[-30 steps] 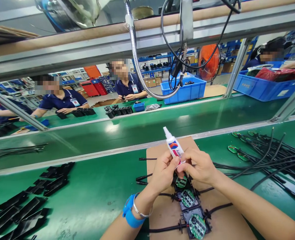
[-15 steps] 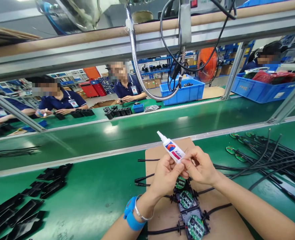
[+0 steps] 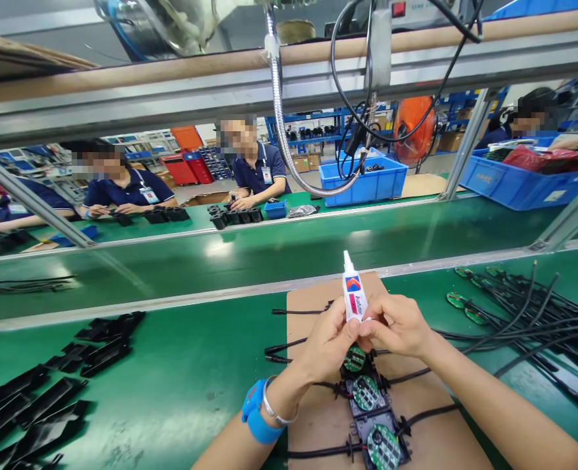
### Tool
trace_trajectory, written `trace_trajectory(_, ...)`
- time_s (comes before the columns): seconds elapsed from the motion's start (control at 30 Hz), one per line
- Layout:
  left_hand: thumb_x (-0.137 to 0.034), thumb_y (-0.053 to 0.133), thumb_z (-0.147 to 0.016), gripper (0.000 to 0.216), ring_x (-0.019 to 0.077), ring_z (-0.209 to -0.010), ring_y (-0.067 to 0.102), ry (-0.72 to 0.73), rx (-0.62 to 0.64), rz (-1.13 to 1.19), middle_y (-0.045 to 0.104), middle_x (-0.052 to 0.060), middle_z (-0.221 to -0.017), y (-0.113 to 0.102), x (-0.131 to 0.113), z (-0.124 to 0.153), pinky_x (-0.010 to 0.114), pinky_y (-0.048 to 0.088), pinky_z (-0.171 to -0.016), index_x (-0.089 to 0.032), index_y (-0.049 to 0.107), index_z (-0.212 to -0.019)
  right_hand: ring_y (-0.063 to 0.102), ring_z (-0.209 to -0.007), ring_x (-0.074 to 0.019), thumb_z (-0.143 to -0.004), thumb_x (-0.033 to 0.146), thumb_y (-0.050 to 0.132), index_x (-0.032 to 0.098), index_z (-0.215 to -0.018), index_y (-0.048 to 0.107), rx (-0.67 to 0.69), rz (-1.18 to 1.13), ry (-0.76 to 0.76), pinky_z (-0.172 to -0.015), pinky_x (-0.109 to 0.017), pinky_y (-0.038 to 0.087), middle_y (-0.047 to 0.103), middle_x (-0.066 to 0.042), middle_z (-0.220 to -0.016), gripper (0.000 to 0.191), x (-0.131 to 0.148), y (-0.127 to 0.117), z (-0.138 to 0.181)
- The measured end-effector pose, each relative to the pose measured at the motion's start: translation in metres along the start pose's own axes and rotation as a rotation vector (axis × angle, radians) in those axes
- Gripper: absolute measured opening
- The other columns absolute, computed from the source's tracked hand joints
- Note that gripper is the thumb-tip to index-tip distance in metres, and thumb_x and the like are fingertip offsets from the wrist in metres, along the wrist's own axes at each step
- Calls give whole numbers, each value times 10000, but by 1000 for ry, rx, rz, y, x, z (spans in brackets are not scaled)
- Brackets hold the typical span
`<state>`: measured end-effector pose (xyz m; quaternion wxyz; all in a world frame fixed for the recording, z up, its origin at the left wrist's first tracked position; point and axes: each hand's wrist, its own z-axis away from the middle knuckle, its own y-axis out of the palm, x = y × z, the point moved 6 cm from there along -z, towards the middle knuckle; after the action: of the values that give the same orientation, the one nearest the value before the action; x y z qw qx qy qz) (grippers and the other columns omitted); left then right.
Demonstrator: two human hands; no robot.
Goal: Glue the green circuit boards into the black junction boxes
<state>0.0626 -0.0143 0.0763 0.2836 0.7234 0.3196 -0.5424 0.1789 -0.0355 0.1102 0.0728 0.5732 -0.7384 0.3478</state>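
Observation:
A small white glue tube with a red and blue label stands nearly upright, nozzle up, pinched between both my hands. My left hand, with a blue wristband, has its fingers closed on the tube's lower end. My right hand is closed on the same end from the right. Just below my hands, three black housings with round green circuit boards lie in a row on a brown cardboard sheet, each with black cables attached.
Black plastic parts lie on the green bench at left. A pile of black cables with green boards sits at right. Beyond a conveyor belt, several people work; blue bins stand there. A metal hose hangs overhead.
The tube has swung from leaning left to nearly upright, and both hands have shifted slightly right while keeping hold of it.

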Motion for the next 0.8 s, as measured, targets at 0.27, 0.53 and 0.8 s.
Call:
trace_trajectory(0.27,-625,409,-914,466,106,-438,520,-50,-234,-9,534,-36,-560,7,23,2,214,457,-440,-168,486,-871,482,-375,-102,-826,449,668,240,-885,423,-217,-383,536,-385,-230,395,540,69,-580,328,-37,25,31)
trace_trajectory(0.53,-647,511,-854,508,107,-574,456,-127,-446,111,510,-18,-630,13,43,2,207,394,-514,-146,556,-777,511,-451,-141,-957,470,437,214,-1233,572,-65,-177,595,-447,-250,443,538,19,-568,400,-36,31,29)
trace_trajectory(0.8,-703,517,-801,573,108,-593,446,-271,-391,301,518,-1,-648,11,58,-17,229,382,-572,-134,575,-752,532,-442,-124,-955,443,455,200,-1348,474,105,-114,623,-412,-224,438,634,-6,-672,463,-55,25,21)
